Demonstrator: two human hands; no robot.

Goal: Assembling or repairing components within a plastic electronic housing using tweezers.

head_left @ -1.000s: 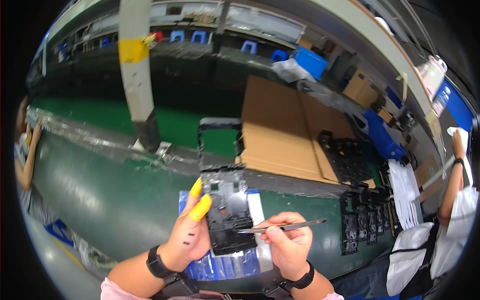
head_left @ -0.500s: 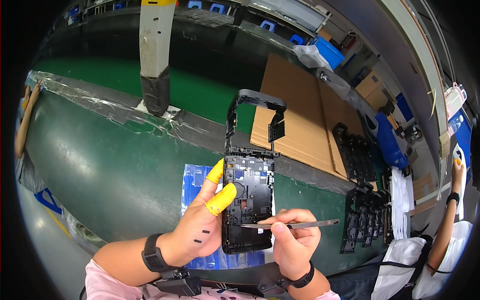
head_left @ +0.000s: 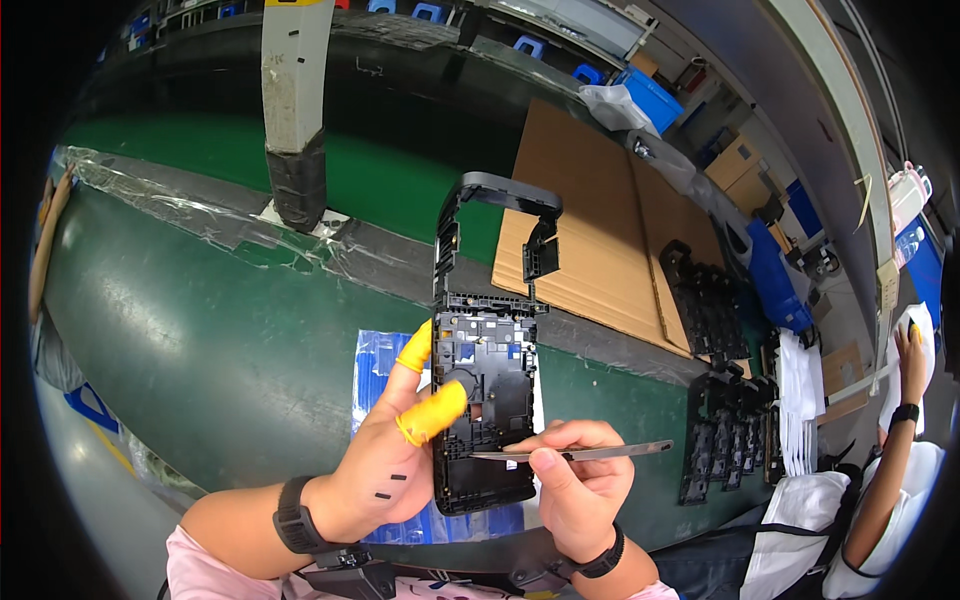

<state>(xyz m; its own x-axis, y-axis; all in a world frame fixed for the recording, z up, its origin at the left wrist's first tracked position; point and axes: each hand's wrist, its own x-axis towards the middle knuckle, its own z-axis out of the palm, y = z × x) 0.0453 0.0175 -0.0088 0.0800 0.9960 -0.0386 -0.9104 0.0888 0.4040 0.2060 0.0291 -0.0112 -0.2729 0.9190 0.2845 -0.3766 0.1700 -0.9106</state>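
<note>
black frame [head_left: 505,385] held above green bench [head_left: 220,370]

your left hand [head_left: 385,460] clasps its left edge; your right hand [head_left: 580,485] pinches tweezers [head_left: 635,449], tips perhaps touching it. the bench stretches leftward; cardboard [head_left: 590,240] lies beyond, other frames [head_left: 715,435] crowd rightward.

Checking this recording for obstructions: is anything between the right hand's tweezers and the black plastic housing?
Nothing visible. The tweezers in the right hand extend over the lower part of the black plastic housing. On the left hand, the thumb's yellow finger cot overlaps the housing's left edge farther up, clear of the tips. Contact is unclear.
</note>
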